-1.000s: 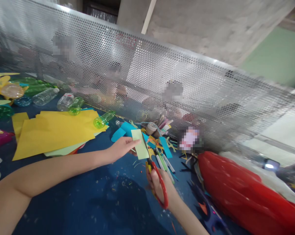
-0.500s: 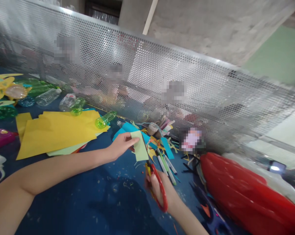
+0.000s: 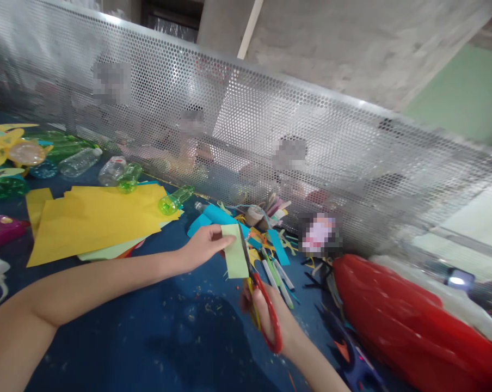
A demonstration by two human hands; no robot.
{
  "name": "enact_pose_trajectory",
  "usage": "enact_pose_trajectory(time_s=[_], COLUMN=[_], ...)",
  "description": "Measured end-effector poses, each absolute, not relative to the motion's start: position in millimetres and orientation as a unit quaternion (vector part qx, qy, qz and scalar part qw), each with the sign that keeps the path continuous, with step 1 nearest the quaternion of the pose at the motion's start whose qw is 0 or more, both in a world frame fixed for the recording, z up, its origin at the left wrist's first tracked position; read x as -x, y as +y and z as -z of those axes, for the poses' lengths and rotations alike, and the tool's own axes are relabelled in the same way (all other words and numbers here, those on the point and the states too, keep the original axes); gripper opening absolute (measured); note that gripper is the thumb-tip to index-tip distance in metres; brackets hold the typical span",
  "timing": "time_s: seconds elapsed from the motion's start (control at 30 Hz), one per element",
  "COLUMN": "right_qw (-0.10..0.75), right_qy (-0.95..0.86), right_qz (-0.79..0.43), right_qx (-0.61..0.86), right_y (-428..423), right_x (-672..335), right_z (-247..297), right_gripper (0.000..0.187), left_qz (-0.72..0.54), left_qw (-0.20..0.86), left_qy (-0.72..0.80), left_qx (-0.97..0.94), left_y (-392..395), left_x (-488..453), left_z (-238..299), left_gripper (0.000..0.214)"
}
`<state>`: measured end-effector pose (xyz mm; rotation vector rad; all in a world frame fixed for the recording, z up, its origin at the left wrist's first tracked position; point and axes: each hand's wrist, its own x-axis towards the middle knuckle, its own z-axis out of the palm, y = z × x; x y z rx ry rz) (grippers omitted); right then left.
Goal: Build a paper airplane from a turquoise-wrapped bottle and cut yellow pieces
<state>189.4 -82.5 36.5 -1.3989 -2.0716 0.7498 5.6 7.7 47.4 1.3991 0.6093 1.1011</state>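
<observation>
Between the thumb and fingers of my left hand (image 3: pixel 207 244) is a small rectangle of pale green paper (image 3: pixel 237 260), held up above the blue table (image 3: pixel 176 337). My right hand (image 3: pixel 272 313) grips red-and-yellow scissors (image 3: pixel 274 321), their dark blades pointing away along the paper's right edge. Whether the blades are parted is hard to make out. Just past the paper lie blue paper (image 3: pixel 219 215), several marker pens (image 3: pixel 277 277) and a tangle of cut paper scraps.
Yellow paper sheets (image 3: pixel 99 218) are stacked at left, with plastic bottles (image 3: pixel 80 162) behind. A perforated metal screen (image 3: pixel 246 109) crosses the back, people beyond it. At right are a red plastic bag (image 3: pixel 397 310) and a purple-blue tool (image 3: pixel 360 365). A pink device (image 3: pixel 3 231) sits far left.
My left hand has brought the pale green paper slightly down and to the right, closer to the scissors. My right hand has hardly moved.
</observation>
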Motion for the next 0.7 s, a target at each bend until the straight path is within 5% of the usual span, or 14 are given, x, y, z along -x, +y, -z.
enact_pose_trajectory(time_s=[0.7], right_qw=[0.353], right_qy=[-0.627], right_qz=[-0.351], right_qx=[0.599], right_y=[-83], right_x=[-176], right_z=[-28], right_gripper=[0.052], left_qz=[-0.439], left_qw=[0.632], left_qy=[0.256], left_qx=[-0.585], left_y=[7], left_x=[-8], left_z=[-41], left_gripper=[0.029])
